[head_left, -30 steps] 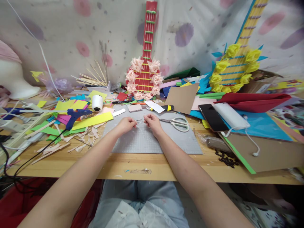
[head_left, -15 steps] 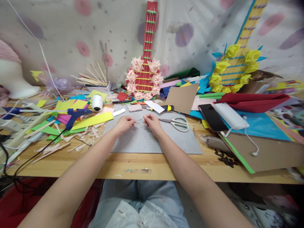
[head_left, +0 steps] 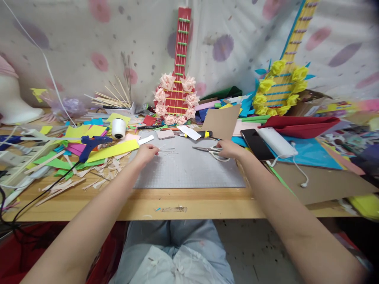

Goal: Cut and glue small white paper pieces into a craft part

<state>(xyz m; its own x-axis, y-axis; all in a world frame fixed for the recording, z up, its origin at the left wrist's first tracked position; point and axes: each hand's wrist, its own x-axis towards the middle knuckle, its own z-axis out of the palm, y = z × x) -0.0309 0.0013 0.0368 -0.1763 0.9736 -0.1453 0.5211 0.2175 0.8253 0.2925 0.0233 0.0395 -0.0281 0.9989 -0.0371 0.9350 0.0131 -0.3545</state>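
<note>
My left hand (head_left: 147, 152) pinches thin, pale strands of thread or wire (head_left: 166, 150) just above the grey cutting mat (head_left: 189, 171). My right hand (head_left: 228, 149) lies over the white-handled scissors (head_left: 211, 150) at the mat's far right edge, its fingers on the handles. The scissor blades point left toward the strands. Both forearms reach in from the near table edge.
A blue glue gun (head_left: 92, 142) and a white spool (head_left: 119, 128) sit left among coloured paper strips and wood shavings. A black phone (head_left: 256, 143) and white power bank (head_left: 276, 142) lie right. Two paper guitars, red (head_left: 176, 90) and yellow (head_left: 281, 85), lean on the back wall.
My right hand let go of the strands and moved right onto the scissors. My left hand still holds them. The view shifted slightly right.
</note>
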